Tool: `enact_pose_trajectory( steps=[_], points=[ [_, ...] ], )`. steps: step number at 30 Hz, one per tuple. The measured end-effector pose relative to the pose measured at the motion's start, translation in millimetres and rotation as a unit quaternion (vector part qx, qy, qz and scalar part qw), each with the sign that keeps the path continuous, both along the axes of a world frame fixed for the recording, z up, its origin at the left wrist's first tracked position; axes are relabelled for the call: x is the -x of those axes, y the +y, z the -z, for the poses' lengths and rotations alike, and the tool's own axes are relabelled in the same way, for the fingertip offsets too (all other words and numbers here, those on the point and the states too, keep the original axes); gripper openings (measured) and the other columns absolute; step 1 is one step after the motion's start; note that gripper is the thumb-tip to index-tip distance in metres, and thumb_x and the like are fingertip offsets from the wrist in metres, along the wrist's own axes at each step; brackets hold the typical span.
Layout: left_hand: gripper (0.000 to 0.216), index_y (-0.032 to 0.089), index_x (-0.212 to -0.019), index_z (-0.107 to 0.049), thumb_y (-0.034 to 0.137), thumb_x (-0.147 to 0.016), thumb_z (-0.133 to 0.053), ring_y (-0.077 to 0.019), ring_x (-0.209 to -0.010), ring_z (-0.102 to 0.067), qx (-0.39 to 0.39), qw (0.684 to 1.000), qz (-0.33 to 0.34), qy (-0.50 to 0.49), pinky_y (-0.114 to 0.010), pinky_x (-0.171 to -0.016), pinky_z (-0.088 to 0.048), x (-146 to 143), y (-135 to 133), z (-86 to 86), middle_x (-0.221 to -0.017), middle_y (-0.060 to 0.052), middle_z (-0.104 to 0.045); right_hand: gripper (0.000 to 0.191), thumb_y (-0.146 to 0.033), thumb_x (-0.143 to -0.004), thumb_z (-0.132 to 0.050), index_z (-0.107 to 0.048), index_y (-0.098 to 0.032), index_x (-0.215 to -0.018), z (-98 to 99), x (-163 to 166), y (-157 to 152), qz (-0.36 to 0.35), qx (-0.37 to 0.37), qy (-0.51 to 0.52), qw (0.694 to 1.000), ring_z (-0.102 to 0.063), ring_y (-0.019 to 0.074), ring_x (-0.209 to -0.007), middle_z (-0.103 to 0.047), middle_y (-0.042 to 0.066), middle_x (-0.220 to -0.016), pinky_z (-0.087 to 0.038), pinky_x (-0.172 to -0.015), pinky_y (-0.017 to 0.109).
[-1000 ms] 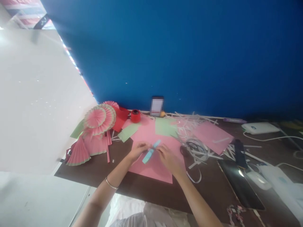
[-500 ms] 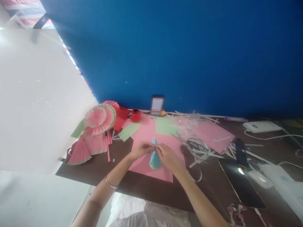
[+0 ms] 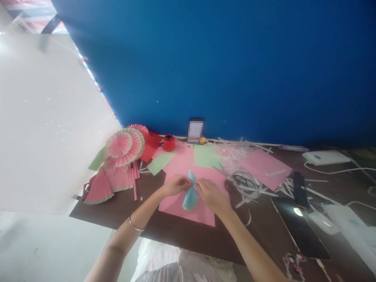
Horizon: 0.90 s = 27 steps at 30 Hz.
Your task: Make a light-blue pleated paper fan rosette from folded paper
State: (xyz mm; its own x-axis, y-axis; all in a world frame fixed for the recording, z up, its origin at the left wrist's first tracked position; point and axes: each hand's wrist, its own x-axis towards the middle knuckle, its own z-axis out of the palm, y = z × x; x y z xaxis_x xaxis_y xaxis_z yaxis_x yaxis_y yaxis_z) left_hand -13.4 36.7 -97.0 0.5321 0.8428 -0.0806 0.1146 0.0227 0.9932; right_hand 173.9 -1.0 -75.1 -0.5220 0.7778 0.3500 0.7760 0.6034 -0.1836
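A light-blue pleated paper fan [image 3: 190, 199], pinched narrow near its upper part, is held above the pink paper sheet [image 3: 202, 217]. My left hand [image 3: 176, 185] is closed, its fingertips pinching the fan's narrow part from the left. From the right, my right hand [image 3: 210, 194] pinches at the same spot with closed fingers. The fan's lower pleats spread out below the hands, and a short end shows above them. Whether a thin tie lies between the fingertips is too small to tell.
Pink and green pleated rosettes [image 3: 123, 145] and fans [image 3: 100, 188] lie at the left. A red tape roll [image 3: 169, 143] stands behind. Scissors [image 3: 230, 186] and white paper strips [image 3: 249, 192] lie to the right, with a tablet [image 3: 302, 231] and mouse [image 3: 323, 222] beyond.
The fan's lower pleats have swung slightly left and its middle shows more between the fingertips. My fingertips have moved a little apart; both hands stay at the fan.
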Motion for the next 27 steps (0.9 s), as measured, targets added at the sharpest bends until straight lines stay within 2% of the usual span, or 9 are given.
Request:
enact_pose_trajectory(
  steps=[3,6,10,14,17,21,27],
  points=[
    [0.024,0.011,-0.081,-0.064,0.035,-0.077,-0.059,-0.0121,-0.066,-0.057,-0.024,0.999,0.020,0.019,-0.024,-0.062,-0.046,-0.8,0.8,0.7,-0.080,-0.008,-0.065,0.021,-0.019,-0.090,-0.036,-0.057,-0.017,-0.088,-3.4,1.5,2.1,-0.014,0.004,-0.033,0.999,-0.053,0.0202,-0.072,-0.060,0.008,-0.080,-0.039,-0.068,0.034],
    [0.025,0.011,-0.080,-0.064,0.035,-0.077,-0.058,-0.0120,-0.064,-0.056,-0.020,0.999,0.025,0.023,-0.024,-0.061,-0.045,-1.4,2.0,-0.3,-0.075,-0.007,-0.064,0.020,-0.017,-0.088,-0.038,-0.058,-0.017,-0.087,-6.7,3.2,5.5,-0.025,0.030,-0.039,0.998,-0.054,0.0218,-0.074,-0.060,0.009,-0.079,-0.039,-0.069,0.036],
    [0.028,0.010,-0.079,-0.062,0.038,-0.076,-0.059,-0.0111,-0.062,-0.055,0.012,1.000,0.009,0.004,-0.024,-0.061,-0.044,-1.2,2.8,-2.1,-0.070,-0.005,-0.062,0.019,-0.020,-0.088,-0.038,-0.056,-0.019,-0.091,-9.7,5.4,8.5,-0.009,0.078,0.079,0.994,-0.055,0.0215,-0.080,-0.061,0.008,-0.085,-0.042,-0.074,0.036],
    [0.033,0.010,-0.079,-0.060,0.043,-0.077,-0.058,-0.0099,-0.061,-0.053,0.011,1.000,-0.013,-0.023,-0.024,-0.062,-0.044,0.8,1.9,-6.3,-0.069,-0.003,-0.058,0.015,-0.024,-0.088,-0.040,-0.054,-0.021,-0.089,-11.6,7.7,7.1,0.044,0.125,0.207,0.969,-0.056,0.0181,-0.086,-0.058,0.005,-0.090,-0.045,-0.076,0.032],
    [0.033,0.011,-0.081,-0.059,0.044,-0.079,-0.055,-0.0098,-0.063,-0.052,-0.020,1.000,-0.009,-0.019,-0.024,-0.062,-0.043,2.9,0.6,-13.2,-0.072,-0.003,-0.057,0.010,-0.028,-0.084,-0.048,-0.055,-0.021,-0.083,-10.6,9.1,5.0,0.054,0.155,0.240,0.957,-0.056,0.0179,-0.091,-0.056,0.005,-0.095,-0.045,-0.081,0.033],
    [0.033,0.012,-0.080,-0.058,0.045,-0.078,-0.055,-0.0098,-0.065,-0.052,-0.030,0.999,-0.002,-0.023,-0.024,-0.063,-0.043,3.6,-0.7,-18.5,-0.074,-0.003,-0.056,0.011,-0.027,-0.082,-0.049,-0.054,-0.020,-0.075,-5.5,10.6,5.2,0.063,0.181,0.273,0.943,-0.055,0.0181,-0.095,-0.054,0.005,-0.098,-0.045,-0.084,0.034],
    [0.032,0.011,-0.079,-0.057,0.043,-0.077,-0.058,-0.0104,-0.064,-0.054,-0.011,0.998,0.000,-0.057,-0.026,-0.066,-0.046,3.1,-1.1,-9.4,-0.072,-0.004,-0.058,0.013,-0.029,-0.082,-0.047,-0.053,-0.019,-0.077,-0.9,14.0,6.0,0.077,0.221,0.329,0.915,-0.057,0.0162,-0.081,-0.055,0.007,-0.097,-0.049,-0.067,0.031]
  ],
)
